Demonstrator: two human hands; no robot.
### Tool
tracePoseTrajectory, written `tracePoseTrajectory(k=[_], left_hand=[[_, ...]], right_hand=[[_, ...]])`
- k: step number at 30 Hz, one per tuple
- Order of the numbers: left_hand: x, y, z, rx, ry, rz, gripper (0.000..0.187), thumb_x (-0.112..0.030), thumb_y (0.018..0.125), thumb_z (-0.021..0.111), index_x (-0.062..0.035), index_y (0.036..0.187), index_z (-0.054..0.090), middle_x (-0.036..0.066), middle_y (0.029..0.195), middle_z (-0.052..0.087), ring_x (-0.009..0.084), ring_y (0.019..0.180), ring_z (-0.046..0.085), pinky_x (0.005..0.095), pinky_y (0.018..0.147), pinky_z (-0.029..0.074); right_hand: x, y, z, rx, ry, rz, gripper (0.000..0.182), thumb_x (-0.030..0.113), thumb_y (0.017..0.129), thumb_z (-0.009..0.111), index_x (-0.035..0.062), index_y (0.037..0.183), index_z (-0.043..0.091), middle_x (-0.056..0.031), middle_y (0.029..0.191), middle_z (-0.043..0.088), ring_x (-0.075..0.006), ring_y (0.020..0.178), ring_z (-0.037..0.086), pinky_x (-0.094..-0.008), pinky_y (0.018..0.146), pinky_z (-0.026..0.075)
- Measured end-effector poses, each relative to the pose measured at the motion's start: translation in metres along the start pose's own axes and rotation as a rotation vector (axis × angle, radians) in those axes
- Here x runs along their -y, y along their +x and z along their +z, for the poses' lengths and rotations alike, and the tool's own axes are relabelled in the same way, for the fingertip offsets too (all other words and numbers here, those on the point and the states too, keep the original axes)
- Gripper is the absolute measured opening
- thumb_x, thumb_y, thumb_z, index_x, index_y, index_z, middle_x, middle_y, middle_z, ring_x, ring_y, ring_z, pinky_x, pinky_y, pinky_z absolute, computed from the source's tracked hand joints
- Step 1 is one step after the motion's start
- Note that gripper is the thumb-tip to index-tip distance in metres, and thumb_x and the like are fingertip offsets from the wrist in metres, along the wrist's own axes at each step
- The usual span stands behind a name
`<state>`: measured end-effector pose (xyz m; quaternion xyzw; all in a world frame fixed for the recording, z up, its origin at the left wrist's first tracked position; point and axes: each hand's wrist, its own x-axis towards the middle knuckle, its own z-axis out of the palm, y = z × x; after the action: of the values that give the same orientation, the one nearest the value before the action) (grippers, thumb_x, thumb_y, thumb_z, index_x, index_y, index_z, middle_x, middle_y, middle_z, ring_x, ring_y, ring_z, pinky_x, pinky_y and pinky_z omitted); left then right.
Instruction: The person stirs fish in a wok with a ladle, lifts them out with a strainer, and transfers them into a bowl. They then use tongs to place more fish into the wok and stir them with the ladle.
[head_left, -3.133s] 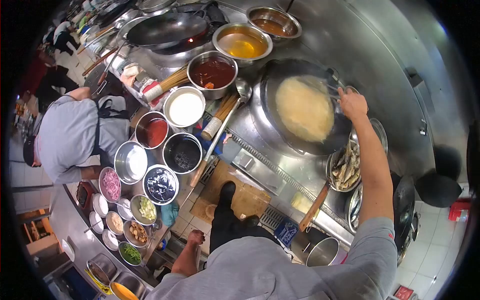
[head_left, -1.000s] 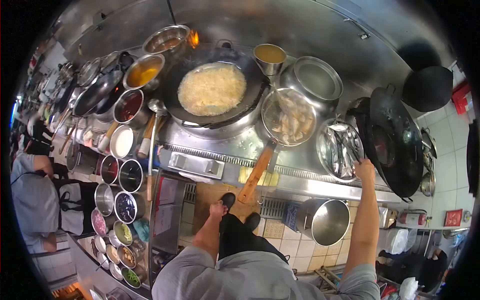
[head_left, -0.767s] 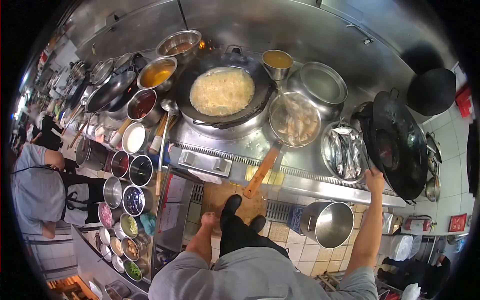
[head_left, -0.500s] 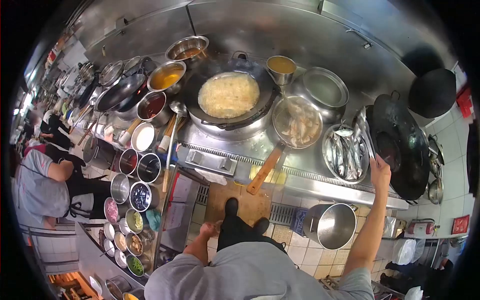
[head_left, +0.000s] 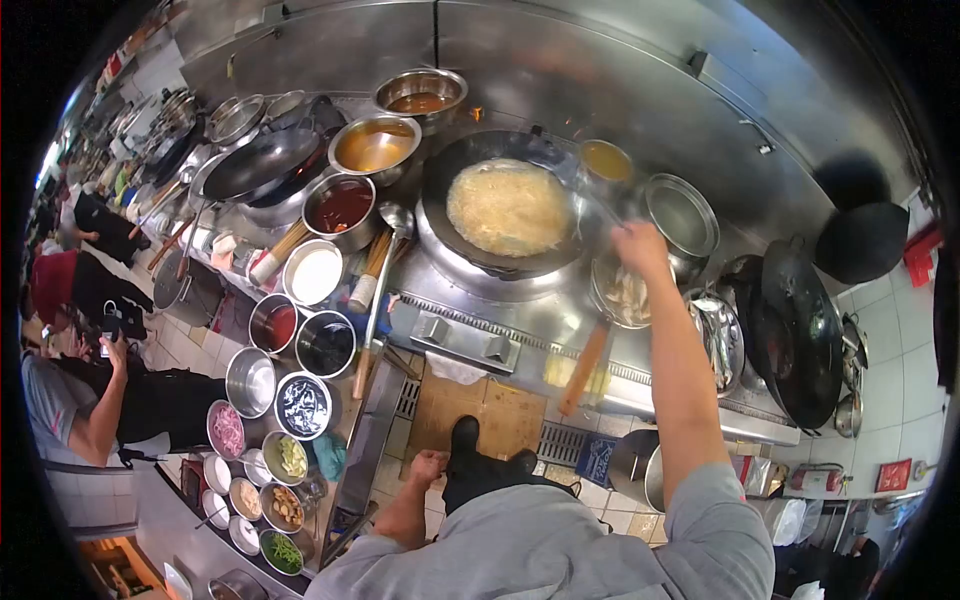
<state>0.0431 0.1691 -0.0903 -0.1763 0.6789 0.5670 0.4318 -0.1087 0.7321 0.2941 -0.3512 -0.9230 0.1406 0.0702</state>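
Note:
My right hand (head_left: 640,248) is closed round a thin metal utensil (head_left: 602,205), likely tongs, blurred by motion. The utensil reaches over the right rim of a black wok (head_left: 440,215), where a pale, bubbling mass of food (head_left: 508,208) sits in oil. Under my right wrist, a strainer with a wooden handle (head_left: 586,368) holds small brownish pieces (head_left: 627,290), partly hidden by the hand. A bowl of silvery fish (head_left: 715,340) stands to the right of my forearm. My left hand (head_left: 430,467) is a fist low beside my legs, with nothing visible in it.
Left of the wok stand metal bowls of sauce (head_left: 340,207), a ladle (head_left: 397,218) and many ingredient bowls (head_left: 303,405). A second wok (head_left: 800,335) is at the right, a large pot (head_left: 655,478) below the counter. A co-worker (head_left: 75,400) stands at the left holding a phone.
My right hand has moved left with the utensil, from the fish bowl to the first wok's right side. The view has shifted. The co-worker at the left has raised a phone.

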Motion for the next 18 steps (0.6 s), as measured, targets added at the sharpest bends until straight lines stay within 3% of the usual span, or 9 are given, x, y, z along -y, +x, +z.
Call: tracePoseTrajectory(k=[2, 6, 9, 12, 15, 18], left_hand=[[0.011, -0.001, -0.016, -0.04, -0.024, -0.1, 0.013, -0.016, 0.093, 0.058, -0.0044, 0.098, 0.062, 0.002, 0.07, 0.059, 0.0153, 0.059, 0.058, 0.0302, 0.049, 0.045], [0.04, -0.02, -0.044, -0.131, -0.004, -0.2, 0.01, -0.015, 0.093, 0.055, -0.0068, 0.091, 0.059, 0.002, 0.067, 0.056, 0.0154, 0.055, 0.055, 0.0306, 0.046, 0.041], [0.087, -0.001, -0.085, 0.194, -0.331, -0.273, 0.011, -0.014, 0.092, 0.051, -0.0092, 0.086, 0.058, 0.003, 0.065, 0.054, 0.0155, 0.054, 0.054, 0.0307, 0.044, 0.04], [0.075, -0.012, -0.088, 0.005, -0.076, -0.348, 0.022, -0.016, 0.093, 0.054, -0.0056, 0.111, 0.058, 0.013, 0.086, 0.068, 0.0283, 0.074, 0.068, 0.0389, 0.061, 0.055], [0.051, -0.011, -0.083, -0.043, -0.069, -0.332, 0.008, -0.013, 0.09, 0.052, -0.0091, 0.086, 0.058, 0.003, 0.064, 0.053, 0.0159, 0.054, 0.054, 0.0305, 0.044, 0.039], [0.026, 0.0, -0.074, -0.103, 0.044, -0.267, 0.01, -0.015, 0.091, 0.053, -0.0085, 0.086, 0.059, 0.003, 0.065, 0.054, 0.0155, 0.055, 0.056, 0.0308, 0.044, 0.041]], right_hand=[[0.034, 0.011, 0.016, 0.053, -0.094, -0.014, 0.038, 0.036, 0.091, 0.059, 0.0039, 0.109, 0.07, -0.0215, 0.12, 0.066, -0.0377, 0.113, 0.062, -0.0472, 0.097, 0.049], [0.086, 0.025, 0.033, 0.064, -0.163, 0.155, 0.034, 0.028, 0.09, 0.06, 0.0052, 0.114, 0.069, -0.0201, 0.12, 0.067, -0.0367, 0.115, 0.062, -0.0459, 0.096, 0.05], [0.107, 0.033, 0.042, 0.124, -0.244, 0.194, 0.033, 0.024, 0.09, 0.058, 0.0057, 0.115, 0.069, -0.0197, 0.12, 0.067, -0.0358, 0.116, 0.062, -0.0446, 0.096, 0.05], [0.108, 0.037, 0.055, 0.12, -0.299, 0.176, 0.034, 0.024, 0.089, 0.058, 0.0048, 0.115, 0.069, -0.02, 0.121, 0.067, -0.0353, 0.115, 0.063, -0.0443, 0.096, 0.05], [0.119, 0.025, 0.034, 0.138, -0.311, 0.185, 0.036, 0.025, 0.089, 0.057, 0.0032, 0.116, 0.068, -0.0209, 0.121, 0.066, -0.0356, 0.114, 0.063, -0.0445, 0.096, 0.05], [0.112, 0.017, 0.022, 0.138, -0.326, 0.185, 0.037, 0.026, 0.089, 0.058, 0.002, 0.115, 0.068, -0.0219, 0.12, 0.066, -0.0362, 0.114, 0.063, -0.0448, 0.096, 0.05]])
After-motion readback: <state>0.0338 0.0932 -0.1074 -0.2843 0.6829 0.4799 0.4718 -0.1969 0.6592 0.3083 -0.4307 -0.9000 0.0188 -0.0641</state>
